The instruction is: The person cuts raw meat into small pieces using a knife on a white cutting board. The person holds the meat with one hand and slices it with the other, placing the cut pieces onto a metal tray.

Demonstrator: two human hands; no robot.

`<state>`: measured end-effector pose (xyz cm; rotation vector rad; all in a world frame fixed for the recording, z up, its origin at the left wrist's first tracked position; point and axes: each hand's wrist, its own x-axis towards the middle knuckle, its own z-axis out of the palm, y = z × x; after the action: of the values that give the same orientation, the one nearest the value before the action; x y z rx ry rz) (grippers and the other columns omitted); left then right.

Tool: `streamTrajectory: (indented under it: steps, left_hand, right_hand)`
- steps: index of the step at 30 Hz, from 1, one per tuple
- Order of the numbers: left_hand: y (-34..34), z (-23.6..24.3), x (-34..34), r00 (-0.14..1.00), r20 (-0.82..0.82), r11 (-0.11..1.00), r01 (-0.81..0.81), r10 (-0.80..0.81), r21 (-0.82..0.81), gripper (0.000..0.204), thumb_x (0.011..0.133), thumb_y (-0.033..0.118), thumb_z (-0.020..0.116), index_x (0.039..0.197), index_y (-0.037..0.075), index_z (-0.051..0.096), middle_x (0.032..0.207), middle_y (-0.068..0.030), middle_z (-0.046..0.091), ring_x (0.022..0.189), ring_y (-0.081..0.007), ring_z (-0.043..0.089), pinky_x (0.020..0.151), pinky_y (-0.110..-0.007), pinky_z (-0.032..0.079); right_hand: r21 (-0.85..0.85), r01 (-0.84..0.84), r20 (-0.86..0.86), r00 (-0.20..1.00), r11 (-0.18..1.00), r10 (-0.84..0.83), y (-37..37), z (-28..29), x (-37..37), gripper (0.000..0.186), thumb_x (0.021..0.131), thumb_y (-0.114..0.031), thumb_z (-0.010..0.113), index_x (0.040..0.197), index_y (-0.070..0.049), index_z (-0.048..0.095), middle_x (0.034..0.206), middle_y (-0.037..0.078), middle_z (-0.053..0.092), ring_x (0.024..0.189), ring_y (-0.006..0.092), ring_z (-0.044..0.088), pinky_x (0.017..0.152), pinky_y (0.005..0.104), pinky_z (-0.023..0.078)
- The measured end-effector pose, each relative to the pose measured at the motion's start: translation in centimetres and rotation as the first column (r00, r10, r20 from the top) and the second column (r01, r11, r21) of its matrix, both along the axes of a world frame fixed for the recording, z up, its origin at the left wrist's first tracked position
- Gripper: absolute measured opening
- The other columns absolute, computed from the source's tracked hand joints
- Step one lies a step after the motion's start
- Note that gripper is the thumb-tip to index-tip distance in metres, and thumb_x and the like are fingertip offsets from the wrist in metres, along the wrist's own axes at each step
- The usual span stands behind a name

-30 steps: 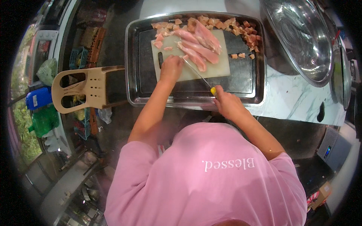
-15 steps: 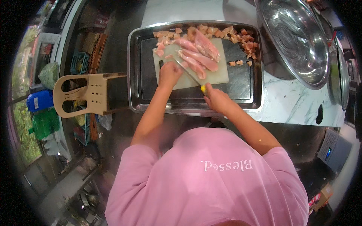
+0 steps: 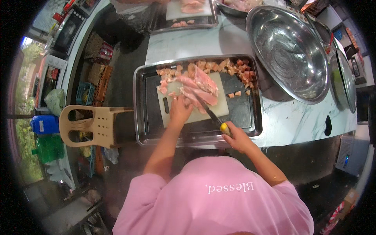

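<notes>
My left hand has its fingers curled on a piece of raw chicken at the near left of the pale cutting board. In my right hand is the yellow handle of a knife, its blade reaching up-left into long pink chicken strips. The board lies in a steel tray, where small chicken cubes line the far side and right. The tip of the blade is hard to make out among the meat.
A large steel bowl is right of my tray on the marble table. Beyond stands another tray with board and meat. A beige plastic chair, crates, a blue container and ovens are at left.
The view has shifted, so everything sits lower and the far tray shows. The blade's tip has moved right, from beside my left fingers onto the long strips.
</notes>
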<state>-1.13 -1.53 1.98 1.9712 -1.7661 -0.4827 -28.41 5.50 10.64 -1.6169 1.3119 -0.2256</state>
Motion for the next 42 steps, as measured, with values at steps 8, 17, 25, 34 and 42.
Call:
streamTrajectory:
  steps: [8,17,25,34,42]
  left_hand:
    - [-1.6,-0.5,1.4,0.993,-0.114,0.994,0.041,-0.029,0.103,0.028,0.08,0.007,0.064,0.107,0.005,0.057,0.114,-0.0202,0.054,0.103,-0.0423,0.056,0.087,-0.046,0.047]
    - [-3.7,-3.7,4.8,0.947,0.071,0.93,-0.292,0.314,-0.222,0.055,0.082,0.013,0.066,0.133,0.009,0.044,0.137,-0.0214,0.039,0.13,-0.0432,0.033,0.105,-0.054,0.03]
    - [-10.3,-6.6,4.5,0.91,0.314,0.954,-0.206,0.269,-0.219,0.054,0.087,0.02,0.063,0.136,0.011,0.043,0.141,-0.019,0.038,0.128,-0.0426,0.034,0.104,-0.054,0.032]
    - [-16.6,-2.7,11.1,0.962,0.241,0.911,-0.02,0.13,-0.411,0.023,0.091,0.02,0.059,0.104,0.002,0.061,0.114,-0.0182,0.056,0.113,-0.0365,0.048,0.096,-0.048,0.039]
    - [-10.1,-1.5,7.4,0.95,0.241,0.951,-0.129,0.2,-0.282,0.038,0.087,0.023,0.067,0.118,0.004,0.058,0.13,-0.0181,0.043,0.122,-0.0397,0.039,0.102,-0.046,0.035]
  right_hand:
    - [-0.087,0.363,-0.017,0.931,0.928,-0.366,3.1,-4.7,-7.6,0.041,0.086,-0.018,0.065,0.122,-0.005,0.048,0.1,0.026,0.064,0.099,0.0448,0.062,0.083,0.044,0.049]
    - [0.074,0.556,0.198,0.806,0.828,-0.558,3.5,-4.9,-9.1,0.034,0.089,-0.01,0.062,0.119,-0.008,0.047,0.069,0.0,0.051,0.049,0.0076,0.047,0.041,0.0231,0.042]
    - [0.11,0.493,0.128,0.854,0.863,-0.504,3.1,-4.3,-9.7,0.031,0.088,-0.011,0.061,0.116,-0.004,0.049,0.076,0.007,0.061,0.053,0.0147,0.057,0.043,0.0294,0.046]
    - [0.188,0.518,0.135,0.828,0.835,-0.544,3.0,-4.3,-10.2,0.036,0.09,-0.013,0.061,0.121,-0.004,0.047,0.073,0.005,0.057,0.049,0.0113,0.052,0.042,0.026,0.044]
    - [0.219,0.489,0.222,0.818,0.844,-0.531,2.9,-5.1,-10.6,0.04,0.09,-0.015,0.063,0.123,-0.001,0.046,0.072,0.007,0.058,0.047,0.0139,0.054,0.042,0.0281,0.045]
